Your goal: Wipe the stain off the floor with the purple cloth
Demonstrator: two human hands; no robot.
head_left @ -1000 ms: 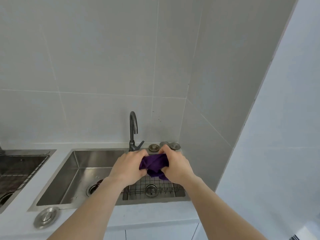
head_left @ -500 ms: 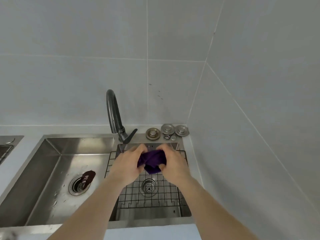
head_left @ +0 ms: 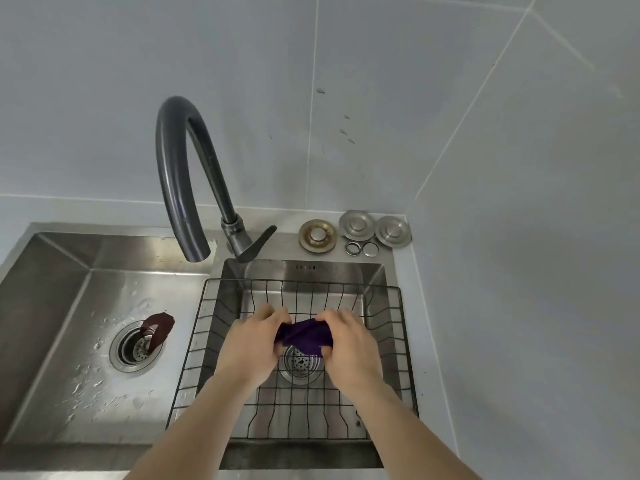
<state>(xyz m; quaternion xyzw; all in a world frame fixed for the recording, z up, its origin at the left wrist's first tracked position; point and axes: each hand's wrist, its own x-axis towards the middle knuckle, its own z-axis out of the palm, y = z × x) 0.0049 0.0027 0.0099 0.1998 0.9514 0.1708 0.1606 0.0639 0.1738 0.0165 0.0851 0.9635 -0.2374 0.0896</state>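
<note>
**Wringing the cloth over the right-hand basin**

You had the purple cloth bunched between both hands in the lower middle of the frame, above the wire rack that sat in the smaller basin. Your left hand gripped one end and your right hand the other, each grip closed tight on the fabric, knuckles nearly meeting. The cloth hung just over the drain strainer, not touching it as far as could be told.

This looked like a wring-out, with the floor and its stain nowhere in view. To do it well, you needed to twist your hands in opposite directions and keep the bundle over the drain so any water fell through the rack. Squeezing in one spot only would have left the ends soggy, so shifting your grip along the fabric was worth the moment. A damp cloth would probably lift a stain better than a dripping one.

The faucet arched at centre left, its spout over the divider beside the larger basin, and no water could be seen running from it.
</note>
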